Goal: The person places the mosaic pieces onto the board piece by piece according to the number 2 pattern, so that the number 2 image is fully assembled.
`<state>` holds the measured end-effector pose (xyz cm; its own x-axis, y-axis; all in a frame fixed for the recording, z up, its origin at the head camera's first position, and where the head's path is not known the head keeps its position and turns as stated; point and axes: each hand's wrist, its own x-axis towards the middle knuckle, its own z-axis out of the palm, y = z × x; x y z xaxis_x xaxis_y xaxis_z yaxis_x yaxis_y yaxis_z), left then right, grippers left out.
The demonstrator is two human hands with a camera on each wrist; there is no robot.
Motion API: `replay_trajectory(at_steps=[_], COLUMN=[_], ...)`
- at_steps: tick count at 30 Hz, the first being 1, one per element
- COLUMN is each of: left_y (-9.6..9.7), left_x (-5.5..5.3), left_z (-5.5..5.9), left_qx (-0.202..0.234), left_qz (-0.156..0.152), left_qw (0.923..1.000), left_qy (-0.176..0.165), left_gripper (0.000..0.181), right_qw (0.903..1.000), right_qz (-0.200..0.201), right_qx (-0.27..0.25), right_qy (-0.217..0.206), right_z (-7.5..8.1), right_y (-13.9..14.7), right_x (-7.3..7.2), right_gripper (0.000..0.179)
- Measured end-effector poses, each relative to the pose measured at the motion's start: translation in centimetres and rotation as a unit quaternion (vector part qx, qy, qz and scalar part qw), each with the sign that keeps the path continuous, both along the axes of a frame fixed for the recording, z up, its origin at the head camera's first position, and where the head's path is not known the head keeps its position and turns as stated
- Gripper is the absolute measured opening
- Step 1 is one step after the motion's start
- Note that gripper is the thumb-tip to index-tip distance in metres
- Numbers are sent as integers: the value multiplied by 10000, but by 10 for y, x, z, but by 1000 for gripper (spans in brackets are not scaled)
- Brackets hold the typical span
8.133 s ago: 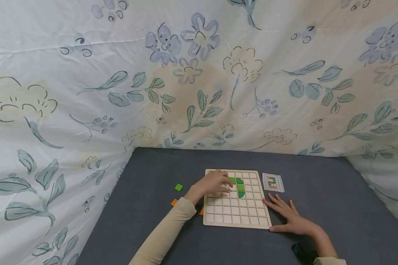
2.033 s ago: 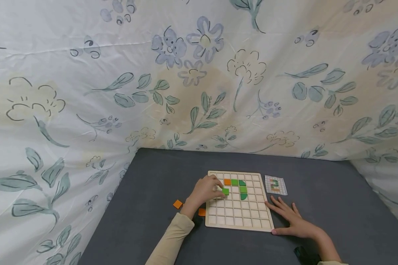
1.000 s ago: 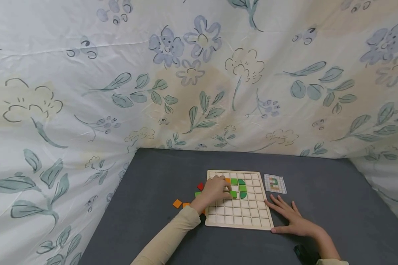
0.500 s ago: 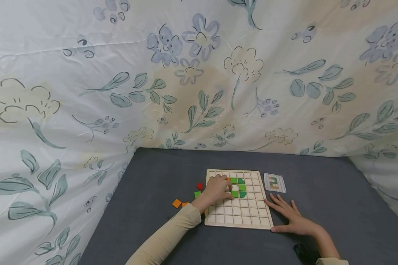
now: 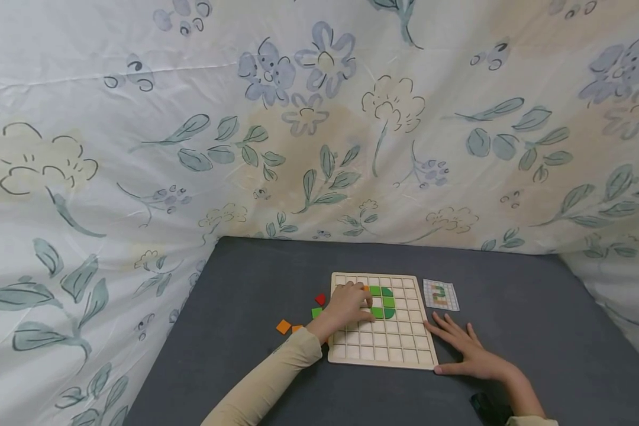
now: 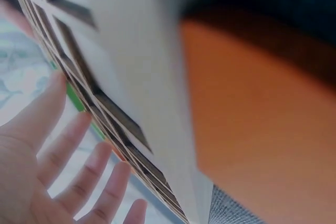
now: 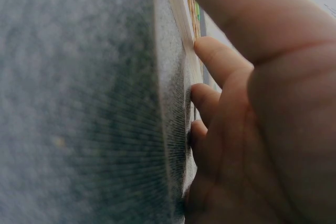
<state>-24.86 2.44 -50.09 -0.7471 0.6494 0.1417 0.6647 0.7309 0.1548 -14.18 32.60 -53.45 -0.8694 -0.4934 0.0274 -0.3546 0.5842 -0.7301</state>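
Observation:
My left hand (image 5: pixel 343 307) rests over the upper left of a wooden grid board (image 5: pixel 394 355), fingers relaxed. Its thumb is right at a green square tile (image 5: pixel 377 312) lying in a cell. Beside that tile is a dark green rounded tile (image 5: pixel 389 313); further green pieces sit above, with an orange tile (image 5: pixel 367 289) partly behind the fingers. The left wrist view shows straight, spread fingers (image 6: pixel 94 161) along the grid, gripping nothing. My right hand (image 5: pixel 471 355) lies spread on the table, thumb and fingertips touching the board's right edge.
Left of the board lie a red tile (image 5: pixel 320 299), a green tile (image 5: pixel 316 312) and an orange tile (image 5: pixel 283 326). Another orange tile (image 6: pixel 252 119) is close to the left wrist camera. A printed pattern card (image 5: pixel 441 294) lies right of the board. A floral cloth (image 5: pixel 319 118) hangs behind.
The left hand has brought a green tile rightward into a cell beside the lower dark green tile and loosened its pinch. An orange tile shows in the top row. The right hand has stayed put.

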Motion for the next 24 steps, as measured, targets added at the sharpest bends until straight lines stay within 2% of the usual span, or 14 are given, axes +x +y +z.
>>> replay_trajectory(at_steps=[11, 18, 24], left_y=[-9, -20, -31], left_x=[1, -2, -4], left_z=[1, 4, 7], left_qx=[305, 252, 334], left_qz=[-22, 98, 275], left_qw=[9989, 9995, 9987], left_qy=[-352, -147, -255], left_gripper=[27, 32, 31], right_qw=[9999, 9999, 9999], right_qz=[-87, -96, -108], right_qx=[76, 88, 104], right_qy=[-53, -12, -22], right_z=[0, 2, 1], right_y=[-3, -2, -1], right_x=[0, 1, 0], right_gripper=[81, 81, 82])
